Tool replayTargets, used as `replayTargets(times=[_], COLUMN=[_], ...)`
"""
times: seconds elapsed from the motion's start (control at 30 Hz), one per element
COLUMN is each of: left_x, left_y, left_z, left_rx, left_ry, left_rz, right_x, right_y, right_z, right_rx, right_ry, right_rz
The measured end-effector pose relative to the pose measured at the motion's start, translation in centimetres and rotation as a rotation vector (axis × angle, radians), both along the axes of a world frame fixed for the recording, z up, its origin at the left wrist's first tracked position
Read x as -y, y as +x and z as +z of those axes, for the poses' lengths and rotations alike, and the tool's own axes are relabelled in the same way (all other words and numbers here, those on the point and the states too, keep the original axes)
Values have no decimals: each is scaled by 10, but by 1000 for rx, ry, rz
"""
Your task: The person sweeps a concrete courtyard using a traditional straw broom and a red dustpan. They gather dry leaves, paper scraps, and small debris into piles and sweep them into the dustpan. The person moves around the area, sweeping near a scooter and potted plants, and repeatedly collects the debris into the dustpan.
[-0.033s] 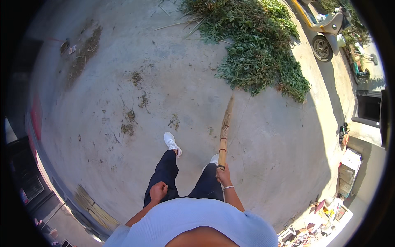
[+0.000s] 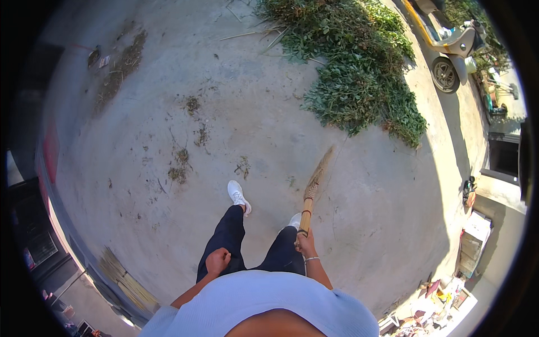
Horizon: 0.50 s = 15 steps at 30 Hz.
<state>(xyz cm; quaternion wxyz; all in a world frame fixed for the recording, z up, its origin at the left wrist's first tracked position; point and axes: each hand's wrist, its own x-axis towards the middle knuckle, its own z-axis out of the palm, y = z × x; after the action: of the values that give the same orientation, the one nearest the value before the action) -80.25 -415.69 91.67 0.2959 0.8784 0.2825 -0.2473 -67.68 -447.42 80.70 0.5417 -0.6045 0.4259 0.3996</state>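
Observation:
My right hand (image 2: 305, 243) grips a straw hand broom (image 2: 314, 194) by its pale, bound handle. The broom points forward and slightly right, with its brown brush end tapering above the concrete; whether the tip touches the ground I cannot tell. Curled into a loose fist, my left hand (image 2: 218, 261) rests near my left thigh, with nothing visible in it. Ahead of the broom lies a big heap of green leafy plants (image 2: 359, 90). Small clumps of dry plant bits (image 2: 178, 165) are scattered on the ground in front of my left foot.
A strip of dark debris (image 2: 120, 70) lies far left. At the far right stands a scooter (image 2: 449, 62). Cluttered odds and ends (image 2: 438, 306) and a white box (image 2: 476, 238) line the right wall. A larger bundle of stalks (image 2: 128, 281) lies at lower left.
The broom's brush end has swung to the right and a little nearer me. The whole scene has shifted slightly. My left hand stays closed by my thigh.

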Motion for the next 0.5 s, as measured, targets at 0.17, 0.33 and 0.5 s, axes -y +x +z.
replayTargets(times=[0.17,0.33,0.5], left_x=[-67,-109,-136], left_y=[8,3,22], left_z=[-9,-16,-8], left_rx=[44,38,93], left_ry=[-84,-159,-192], left_rz=[96,309,388], right_x=[-158,-408,-460], right_y=[31,104,176], right_z=[-90,-79,-67], right_rx=[-339,-305,-224], right_ry=[241,483,598], right_rz=[-254,-62,103])
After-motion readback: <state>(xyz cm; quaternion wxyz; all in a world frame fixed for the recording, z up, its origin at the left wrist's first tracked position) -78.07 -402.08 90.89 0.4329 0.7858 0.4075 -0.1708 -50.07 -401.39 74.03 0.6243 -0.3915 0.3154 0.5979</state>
